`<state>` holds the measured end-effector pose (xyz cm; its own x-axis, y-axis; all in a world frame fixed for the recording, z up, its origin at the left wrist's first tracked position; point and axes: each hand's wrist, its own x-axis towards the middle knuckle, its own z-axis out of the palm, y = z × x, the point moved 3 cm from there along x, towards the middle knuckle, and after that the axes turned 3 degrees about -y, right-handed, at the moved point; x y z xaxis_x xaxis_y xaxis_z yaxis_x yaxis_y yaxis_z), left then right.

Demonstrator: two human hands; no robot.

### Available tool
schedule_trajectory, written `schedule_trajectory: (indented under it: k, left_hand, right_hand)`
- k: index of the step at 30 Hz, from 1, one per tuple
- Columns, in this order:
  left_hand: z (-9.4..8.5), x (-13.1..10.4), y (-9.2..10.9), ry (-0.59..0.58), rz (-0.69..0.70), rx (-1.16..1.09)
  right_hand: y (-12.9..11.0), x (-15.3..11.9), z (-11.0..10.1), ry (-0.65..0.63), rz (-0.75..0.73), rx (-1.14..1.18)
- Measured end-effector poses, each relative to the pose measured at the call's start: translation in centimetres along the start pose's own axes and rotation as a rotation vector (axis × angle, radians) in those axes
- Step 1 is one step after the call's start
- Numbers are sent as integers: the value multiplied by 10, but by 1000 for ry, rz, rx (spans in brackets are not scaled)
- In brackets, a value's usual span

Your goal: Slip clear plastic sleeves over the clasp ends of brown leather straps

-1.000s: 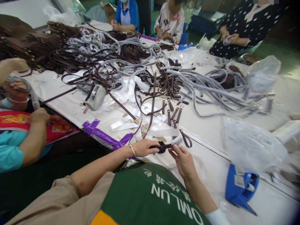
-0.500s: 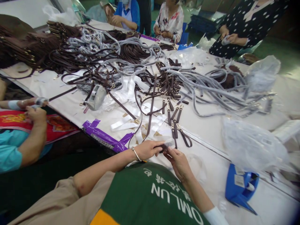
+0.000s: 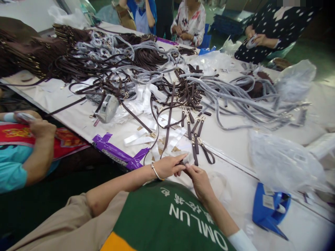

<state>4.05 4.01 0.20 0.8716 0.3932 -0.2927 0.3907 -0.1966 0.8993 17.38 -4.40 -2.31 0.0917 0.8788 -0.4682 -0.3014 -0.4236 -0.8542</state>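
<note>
At the table's near edge my hands meet over a small bundle of translucent wrap [image 3: 187, 159], with a bit of dark brown strap showing beneath the fingers. My left hand [image 3: 169, 167], a bracelet at its wrist, is closed on the bundle's left side, index finger stretched along it. From the right, my right hand [image 3: 199, 178] pinches the bundle's edge between thumb and fingertips. Much of what they hold is hidden by the fingers. Just beyond lie white strips [image 3: 136, 137] and short brown wrist straps [image 3: 208, 154] with gold clasps.
A blue tape dispenser [image 3: 270, 205] stands at right, below a clear plastic bag [image 3: 284, 162]. A grey dispenser [image 3: 106, 108] sits left of centre. Purple tape [image 3: 123, 155] lines the table edge. Grey-wrapped straps [image 3: 235, 101] heap up beyond. A co-worker's hand [image 3: 43, 130] is at left.
My left hand has shifted slightly right, its index finger now stretched over the bundle. The right fingers have drawn closer to it. Across the table, a co-worker in blue has raised both arms.
</note>
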Motion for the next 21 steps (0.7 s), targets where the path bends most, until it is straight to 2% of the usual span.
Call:
schedule_trajectory:
  k: [2, 5, 10, 12, 14, 18, 21]
  left_hand:
    - [-3, 0, -3, -22, 44, -4]
    - [-7, -2, -7, -38, 27, -42]
    - [4, -2, -9, -150, 26, -484]
    - [9, -2, -9, -169, 25, -569]
    - [10, -3, -9, -123, 21, -466]
    - [5, -6, 0, 92, 25, 130]
    - [8, -7, 6, 127, 33, 486]
  right_hand:
    - [-1, 3, -8, 73, -7, 49]
    - [2, 6, -18, 154, -2, 82]
    - [8, 7, -20, 128, 19, 115]
    - [10, 7, -19, 107, 28, 119]
    - [12, 7, -19, 100, 31, 82]
    - [13, 7, -23, 132, 17, -95]
    - [9, 8, -24, 133, -10, -274]
